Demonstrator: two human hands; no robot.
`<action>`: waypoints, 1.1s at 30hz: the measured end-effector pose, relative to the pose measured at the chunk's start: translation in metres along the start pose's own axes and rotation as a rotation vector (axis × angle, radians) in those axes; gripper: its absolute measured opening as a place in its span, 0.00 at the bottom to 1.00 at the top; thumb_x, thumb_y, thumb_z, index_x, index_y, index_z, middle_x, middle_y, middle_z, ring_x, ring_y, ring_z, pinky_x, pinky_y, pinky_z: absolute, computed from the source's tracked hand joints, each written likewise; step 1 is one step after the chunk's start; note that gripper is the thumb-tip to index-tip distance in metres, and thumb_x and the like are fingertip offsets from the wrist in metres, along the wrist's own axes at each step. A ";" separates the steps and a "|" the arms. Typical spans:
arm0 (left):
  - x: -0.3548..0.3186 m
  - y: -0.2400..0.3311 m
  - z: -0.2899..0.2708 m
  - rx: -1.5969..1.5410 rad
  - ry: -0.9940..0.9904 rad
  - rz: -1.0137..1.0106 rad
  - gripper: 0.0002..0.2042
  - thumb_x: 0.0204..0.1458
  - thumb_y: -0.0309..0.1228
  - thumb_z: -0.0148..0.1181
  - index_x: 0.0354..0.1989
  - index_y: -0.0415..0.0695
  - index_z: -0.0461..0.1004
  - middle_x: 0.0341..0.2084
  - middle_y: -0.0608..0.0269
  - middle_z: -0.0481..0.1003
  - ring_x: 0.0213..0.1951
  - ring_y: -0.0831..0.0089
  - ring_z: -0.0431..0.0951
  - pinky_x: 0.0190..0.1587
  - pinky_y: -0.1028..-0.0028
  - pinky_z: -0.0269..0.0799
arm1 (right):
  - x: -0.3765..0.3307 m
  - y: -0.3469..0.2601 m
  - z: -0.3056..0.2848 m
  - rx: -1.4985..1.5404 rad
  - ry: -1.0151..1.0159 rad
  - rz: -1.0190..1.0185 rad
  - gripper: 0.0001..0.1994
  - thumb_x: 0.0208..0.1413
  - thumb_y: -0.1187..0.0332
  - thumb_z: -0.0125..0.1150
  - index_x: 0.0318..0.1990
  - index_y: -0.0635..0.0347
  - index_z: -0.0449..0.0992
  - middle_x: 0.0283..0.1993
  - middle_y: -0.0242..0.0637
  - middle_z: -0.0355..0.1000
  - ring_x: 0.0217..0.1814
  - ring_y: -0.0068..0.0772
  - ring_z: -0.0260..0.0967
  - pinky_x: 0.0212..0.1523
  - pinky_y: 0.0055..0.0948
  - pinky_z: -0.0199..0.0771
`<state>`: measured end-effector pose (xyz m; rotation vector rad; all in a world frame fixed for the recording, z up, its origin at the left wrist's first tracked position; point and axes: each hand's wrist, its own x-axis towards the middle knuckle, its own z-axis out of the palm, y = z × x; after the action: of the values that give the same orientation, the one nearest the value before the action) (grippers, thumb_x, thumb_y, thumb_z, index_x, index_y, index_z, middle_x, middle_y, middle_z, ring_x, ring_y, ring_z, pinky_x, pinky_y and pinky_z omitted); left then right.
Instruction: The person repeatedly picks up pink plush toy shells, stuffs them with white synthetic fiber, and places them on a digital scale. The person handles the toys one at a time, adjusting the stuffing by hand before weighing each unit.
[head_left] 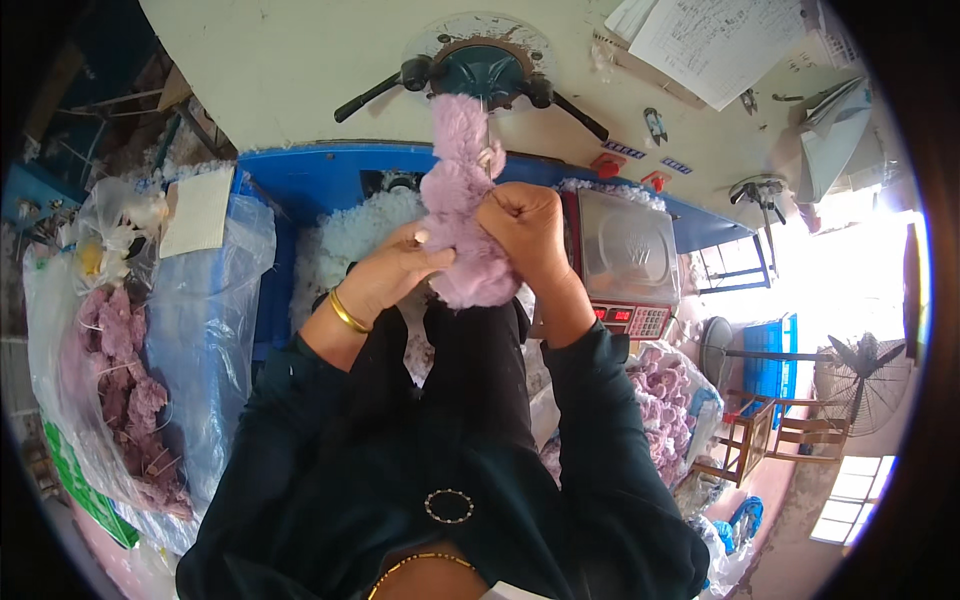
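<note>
A lilac furry plush toy (457,200) hangs upright before me, its upper end against the dark green machine fitting (478,72) with black-knobbed handles. A thin metal rod shows along the toy's upper right side. My left hand (388,272), a gold bangle at its wrist, grips the lower left of the toy between thumb and fingers. Curled into a fist, my right hand (525,228) holds the toy's right side. The right fingertips are hidden, as is the toy's far side.
White stuffing fluff (350,245) fills a blue bin behind my left hand. A red weighing scale (630,250) stands to the right. Lilac plush pieces fill a bag (665,400) at lower right; more lie on plastic (125,370) at left. Papers (715,40) and small tools lie at the back.
</note>
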<state>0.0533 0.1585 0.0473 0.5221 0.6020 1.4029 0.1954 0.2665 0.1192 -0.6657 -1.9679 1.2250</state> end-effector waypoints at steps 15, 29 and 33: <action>0.052 -0.013 0.061 -0.335 0.128 0.001 0.17 0.58 0.43 0.53 0.50 0.47 0.68 0.40 0.62 0.76 0.38 0.69 0.79 0.30 0.74 0.80 | 0.035 0.069 -0.074 0.670 -0.389 0.345 0.09 0.51 0.65 0.64 0.30 0.60 0.72 0.28 0.28 0.68 0.30 0.18 0.64 0.32 0.23 0.68; 0.029 -0.031 0.056 0.406 0.224 0.469 0.23 0.52 0.28 0.61 0.55 0.37 0.63 0.50 0.62 0.69 0.52 0.76 0.68 0.53 0.74 0.65 | -0.019 0.014 -0.024 -0.497 -0.205 -0.288 0.34 0.37 0.68 0.66 0.58 0.59 0.64 0.49 0.51 0.65 0.53 0.53 0.65 0.51 0.42 0.68; 0.042 -0.026 0.054 0.504 0.199 0.444 0.26 0.52 0.26 0.61 0.59 0.39 0.58 0.52 0.63 0.65 0.54 0.75 0.66 0.56 0.74 0.63 | -0.012 0.025 -0.025 -0.575 -0.147 -0.299 0.34 0.37 0.70 0.67 0.58 0.58 0.64 0.51 0.52 0.65 0.53 0.55 0.64 0.52 0.43 0.67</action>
<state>0.1111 0.1984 0.0670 0.9674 1.0606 1.7376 0.2241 0.2817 0.1008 -0.5319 -2.4627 0.5353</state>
